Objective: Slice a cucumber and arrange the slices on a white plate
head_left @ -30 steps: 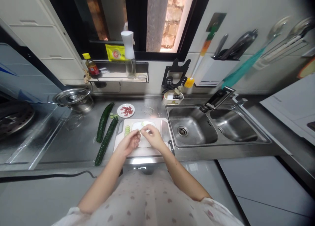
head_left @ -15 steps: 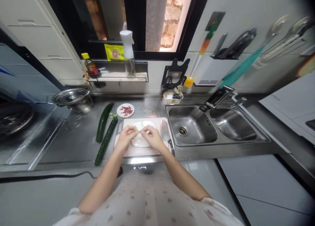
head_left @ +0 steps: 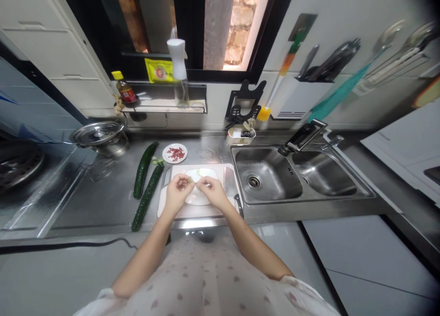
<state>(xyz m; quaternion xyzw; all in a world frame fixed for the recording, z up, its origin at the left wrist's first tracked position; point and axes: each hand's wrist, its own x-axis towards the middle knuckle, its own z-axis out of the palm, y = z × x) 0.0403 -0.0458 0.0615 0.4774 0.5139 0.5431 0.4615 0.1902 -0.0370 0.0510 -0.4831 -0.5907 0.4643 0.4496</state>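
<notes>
My left hand (head_left: 178, 192) and my right hand (head_left: 212, 193) meet fingertip to fingertip above a white plate (head_left: 197, 200). Both pinch a small pale green cucumber slice (head_left: 191, 180), mostly covered by the fingers. Another light green piece (head_left: 199, 172) lies toward the far side of the plate. Under the plate is a pale cutting board (head_left: 178, 212), with a black-handled knife (head_left: 238, 205) at its right edge. Left of the board lie a whole cucumber (head_left: 144, 169) and a cut cucumber (head_left: 147, 199), with slices (head_left: 157, 161) by its far end.
A small plate of chopped red bits (head_left: 175, 153) stands behind the board. The double sink (head_left: 268, 174) and its faucet (head_left: 302, 137) are to the right. A lidded steel pot (head_left: 103, 139) sits at the back left, below a shelf (head_left: 161, 106) with bottles.
My left hand has turned slightly and its fingers have shifted on the slice. My right hand stays nearly in place, and the view has moved a little.
</notes>
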